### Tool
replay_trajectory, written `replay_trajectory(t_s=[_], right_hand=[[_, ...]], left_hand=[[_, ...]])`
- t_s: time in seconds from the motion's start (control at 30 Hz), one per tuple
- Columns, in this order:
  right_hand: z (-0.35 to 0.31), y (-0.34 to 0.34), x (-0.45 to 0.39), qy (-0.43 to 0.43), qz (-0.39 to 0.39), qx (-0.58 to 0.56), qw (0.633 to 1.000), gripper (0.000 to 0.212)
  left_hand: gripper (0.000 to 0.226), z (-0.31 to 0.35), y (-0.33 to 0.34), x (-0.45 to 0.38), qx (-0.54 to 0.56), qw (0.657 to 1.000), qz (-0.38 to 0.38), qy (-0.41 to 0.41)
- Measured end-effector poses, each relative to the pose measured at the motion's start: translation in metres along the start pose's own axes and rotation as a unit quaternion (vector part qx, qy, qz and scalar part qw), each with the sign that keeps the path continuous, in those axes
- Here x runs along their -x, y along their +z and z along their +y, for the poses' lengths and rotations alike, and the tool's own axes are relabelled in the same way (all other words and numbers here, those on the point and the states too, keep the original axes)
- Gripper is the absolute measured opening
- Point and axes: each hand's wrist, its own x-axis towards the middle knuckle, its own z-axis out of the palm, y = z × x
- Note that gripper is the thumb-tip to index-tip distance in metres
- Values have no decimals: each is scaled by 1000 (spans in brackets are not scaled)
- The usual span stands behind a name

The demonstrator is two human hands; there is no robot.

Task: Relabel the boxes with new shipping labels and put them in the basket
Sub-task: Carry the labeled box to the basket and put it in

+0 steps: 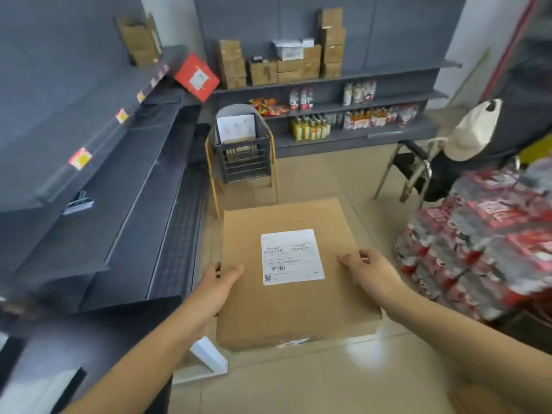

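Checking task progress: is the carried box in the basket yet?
Out: both hands hold the box; the basket stands ahead.

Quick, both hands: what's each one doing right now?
Left hand: grips the box by its left edge.
Right hand: grips the box's right edge.

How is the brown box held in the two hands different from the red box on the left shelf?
The brown box is plain cardboard, while the red box is bright red. The brown box is carried flat between the left hand and right hand; the red box leans tilted on a corner, untouched. The brown box looks larger, being much nearer. Both carry a white label on the visible face.
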Motion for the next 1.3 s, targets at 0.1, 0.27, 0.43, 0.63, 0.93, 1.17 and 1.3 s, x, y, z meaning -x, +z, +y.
replay_trajectory(t_s=[0.1, 0.27, 0.43, 0.63, 0.93, 1.17, 1.3], right_hand=[[6, -16, -27, 21, 23, 6, 999, 33], [0, -6, -78, 50, 22, 23, 998, 34], [-40, 39, -148, 61, -10, 49, 997, 43], [-112, 90, -239, 47, -33, 45, 997, 46], [-174, 139, -365, 67, -63, 44, 995, 48], [-225, 168, -496, 47, -56, 46, 996, 42], [-261, 179, -561, 32, -76, 42, 996, 47]], left_hand=[[55, 18, 25, -29, -28, 999, -25, 1], [56, 32, 31, -88, -23, 998, -63, -20], [57, 51, 3, -163, -3, 998, -55, -31], [55, 102, -37, -263, 8, 1000, -14, -11], [54, 155, -61, -398, 12, 999, -10, -39], [55, 205, -57, -520, 8, 998, 1, -58], [54, 241, -57, -577, 12, 999, 1, -45]])
